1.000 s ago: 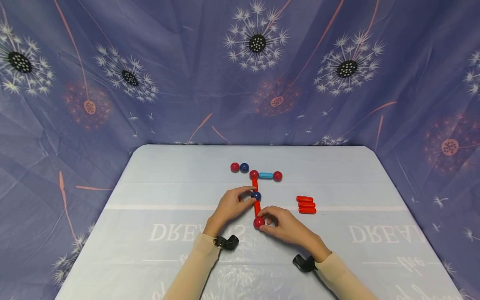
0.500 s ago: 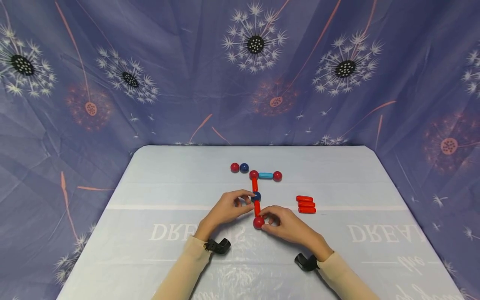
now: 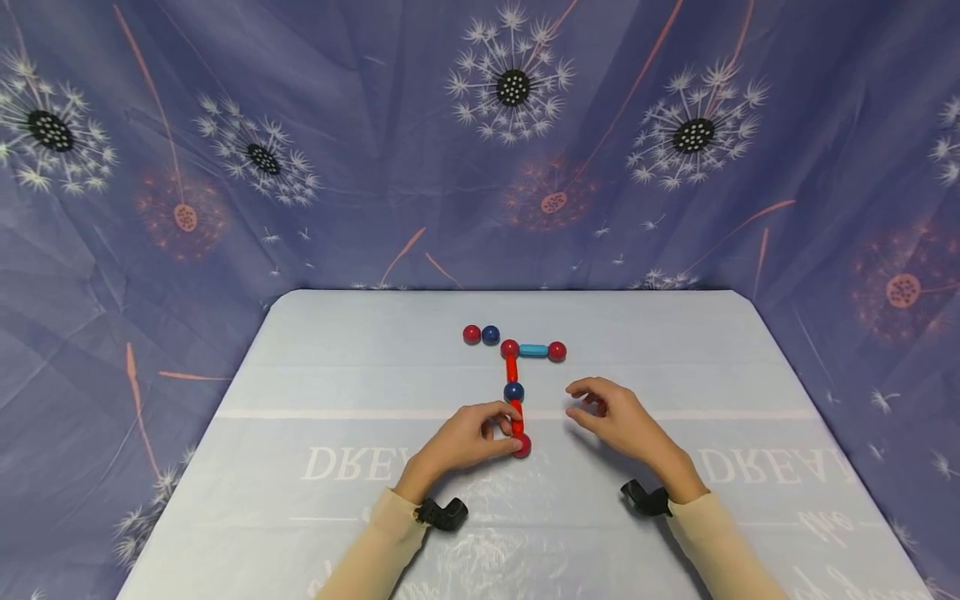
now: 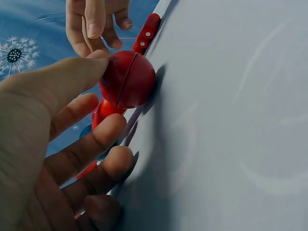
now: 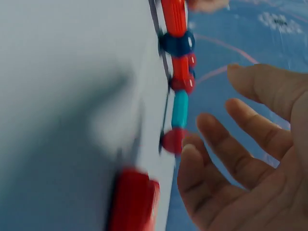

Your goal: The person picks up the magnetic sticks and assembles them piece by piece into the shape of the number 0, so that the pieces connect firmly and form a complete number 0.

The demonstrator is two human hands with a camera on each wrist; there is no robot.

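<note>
A chain of magnetic balls and rods lies on the table. At its near end is a red ball [image 3: 522, 447], held by my left hand [image 3: 467, 439] with the thumb against it and fingertips over the near red rod [image 3: 518, 427]. A dark blue ball [image 3: 513, 392] joins this rod to a second red rod [image 3: 512, 369]. Beyond it come a corner red ball [image 3: 509, 349], a light blue rod [image 3: 534, 351] and another red ball [image 3: 557, 352]. My right hand [image 3: 626, 422] hovers empty right of the chain, fingers loosely bent. Loose red rods [image 5: 131, 202] show below it in the right wrist view.
A loose red ball [image 3: 472, 334] and a loose dark blue ball [image 3: 491, 335] sit side by side left of the corner. The white-covered table [image 3: 337, 333] ends at a purple dandelion-print cloth [image 3: 420, 167] behind.
My left hand has come down from the dark blue ball to the near red ball. My right hand has let go of that end and moved right, now covering the loose red rods in the head view.
</note>
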